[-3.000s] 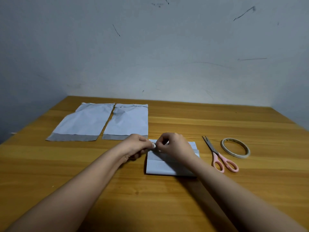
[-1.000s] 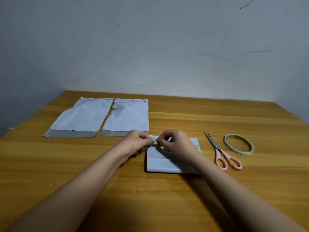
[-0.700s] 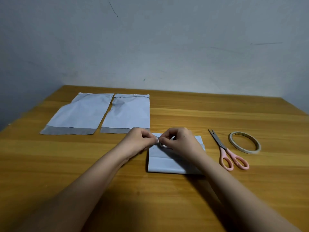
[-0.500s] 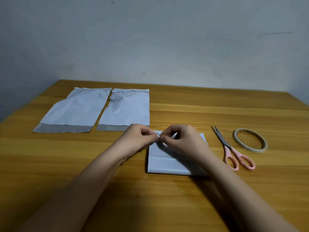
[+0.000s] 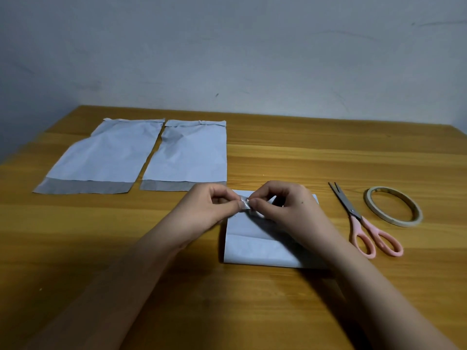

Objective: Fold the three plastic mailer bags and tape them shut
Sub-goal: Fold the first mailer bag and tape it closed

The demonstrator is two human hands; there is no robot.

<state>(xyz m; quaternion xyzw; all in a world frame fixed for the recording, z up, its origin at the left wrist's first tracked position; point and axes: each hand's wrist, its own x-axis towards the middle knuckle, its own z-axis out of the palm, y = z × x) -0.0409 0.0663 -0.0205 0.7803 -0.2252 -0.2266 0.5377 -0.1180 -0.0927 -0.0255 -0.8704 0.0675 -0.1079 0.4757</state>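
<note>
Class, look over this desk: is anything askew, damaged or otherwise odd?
One thing: the far-left flat mailer bag has an uneven left edge, narrower at its far end, unlike the straight-sided bag beside it. The scissors and tape roll lie tidy.

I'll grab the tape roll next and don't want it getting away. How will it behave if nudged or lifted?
The tape roll lies flat on the table, so a nudge should slide it rather than roll it. It is a thin, nearly spent ring, so it is probably very light. Stood on edge, it would likely roll.
</note>
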